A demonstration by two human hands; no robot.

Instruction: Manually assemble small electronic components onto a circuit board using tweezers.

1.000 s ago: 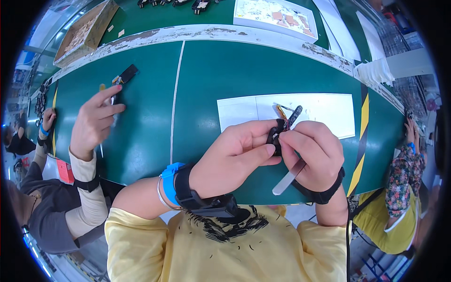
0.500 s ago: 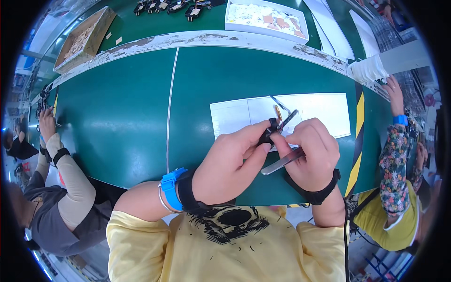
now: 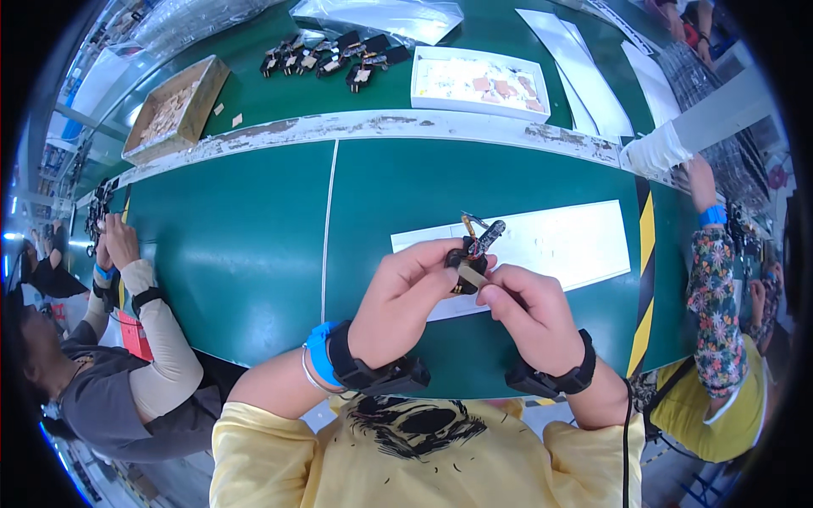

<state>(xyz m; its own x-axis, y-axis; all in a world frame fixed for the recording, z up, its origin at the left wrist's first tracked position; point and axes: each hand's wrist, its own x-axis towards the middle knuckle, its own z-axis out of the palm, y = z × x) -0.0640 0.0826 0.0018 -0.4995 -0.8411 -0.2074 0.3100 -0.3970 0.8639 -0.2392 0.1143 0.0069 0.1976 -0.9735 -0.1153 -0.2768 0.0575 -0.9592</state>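
In front of me, above a white sheet [image 3: 550, 245], my left hand [image 3: 398, 292] is closed on a small black electronic part [image 3: 457, 256]. A gold-coloured flex cable [image 3: 468, 225] and a dark, shiny arm [image 3: 487, 239] stick up from it. My right hand [image 3: 535, 317] pinches the end of a flat tan-grey strip [image 3: 472, 275] between thumb and fingers. The strip's other end lies against the black part, close to my left thumb. Whether the strip is loose or part of a tool, I cannot tell.
Beyond a worn white ledge [image 3: 373, 125] lie several black parts [image 3: 326, 57], a white box [image 3: 480, 80] of tan pieces and a shallow carton [image 3: 176, 110] of tan pads. White strips [image 3: 584, 76] lie at far right. Co-workers sit at left [image 3: 127, 356] and right [image 3: 711, 339].
The view has shifted, showing more of the far table. The metal tweezers-like tool in my right hand no longer shows; that hand now pinches the tan-grey strip against the black part.
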